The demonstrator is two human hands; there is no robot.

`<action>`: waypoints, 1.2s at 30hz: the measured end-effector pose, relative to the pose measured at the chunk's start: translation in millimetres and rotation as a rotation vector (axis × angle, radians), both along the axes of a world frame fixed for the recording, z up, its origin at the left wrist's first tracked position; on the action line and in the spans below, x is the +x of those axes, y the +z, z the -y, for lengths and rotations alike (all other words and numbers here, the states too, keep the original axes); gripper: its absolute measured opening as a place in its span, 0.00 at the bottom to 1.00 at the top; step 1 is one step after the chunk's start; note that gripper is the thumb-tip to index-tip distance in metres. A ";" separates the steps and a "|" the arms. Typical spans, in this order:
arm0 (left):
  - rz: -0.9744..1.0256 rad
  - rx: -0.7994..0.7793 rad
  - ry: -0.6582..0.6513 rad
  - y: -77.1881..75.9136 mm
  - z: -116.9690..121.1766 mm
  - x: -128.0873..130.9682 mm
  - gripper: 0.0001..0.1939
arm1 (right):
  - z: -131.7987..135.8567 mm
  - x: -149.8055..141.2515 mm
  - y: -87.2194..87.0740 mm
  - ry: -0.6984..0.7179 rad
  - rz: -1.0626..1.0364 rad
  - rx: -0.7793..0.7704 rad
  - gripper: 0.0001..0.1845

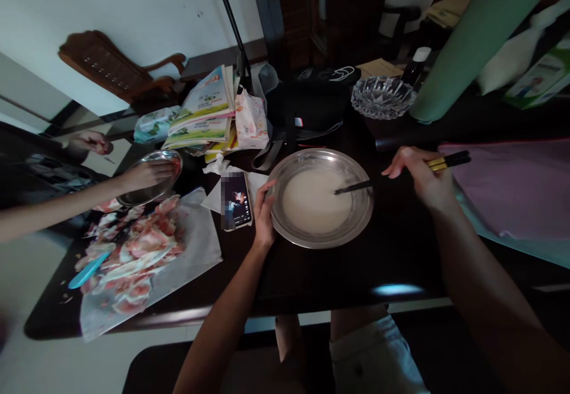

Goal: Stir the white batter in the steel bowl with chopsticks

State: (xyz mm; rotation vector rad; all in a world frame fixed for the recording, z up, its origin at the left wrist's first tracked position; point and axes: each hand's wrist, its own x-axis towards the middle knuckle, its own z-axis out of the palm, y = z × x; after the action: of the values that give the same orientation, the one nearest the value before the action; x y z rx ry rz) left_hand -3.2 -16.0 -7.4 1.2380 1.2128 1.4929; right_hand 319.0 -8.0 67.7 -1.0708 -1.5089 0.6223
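A wide metal bowl (320, 240) stands on the dark table in front of me, holding a pale, milky batter-like liquid (314, 201). The fingers of my left hand (264, 218) grip its left rim. My right hand (423, 174) is closed around black chopsticks (360, 185) with gold bands, held at a low slant across the bowl's right rim. Their tips touch or dip into the liquid; I cannot tell how deep. Just left of my left hand, a phone (237, 201) with a lit screen lies on white paper.
At left, another person's hand (154, 174) reaches into a smaller metal bowl (178, 159). Peels or scraps (142, 245) and a blue-handled tool (89, 270) lie on a white sheet (202, 245). Behind are books (205, 106), a black bag (307, 106), a glass dish (383, 98) and a green cylinder (481, 43).
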 end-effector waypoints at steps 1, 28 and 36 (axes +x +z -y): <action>0.000 -0.004 0.002 0.4 0.2 0.1 0.19 | 0.6 1.7 0.9 0.033 -0.039 -0.025 0.28; -0.001 -0.001 0.019 -0.4 0.1 -0.4 0.19 | 2.6 -1.4 4.3 0.158 -0.076 -0.083 0.27; -0.005 0.022 0.017 3.6 0.5 2.3 0.20 | 2.4 -31.0 -2.4 0.361 0.224 -0.051 0.17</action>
State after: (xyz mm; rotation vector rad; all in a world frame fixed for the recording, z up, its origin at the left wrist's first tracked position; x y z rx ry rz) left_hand -0.9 -16.5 -3.9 1.2495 1.2157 1.5204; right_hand 288.0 -10.3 65.3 -0.9354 -1.9131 0.8131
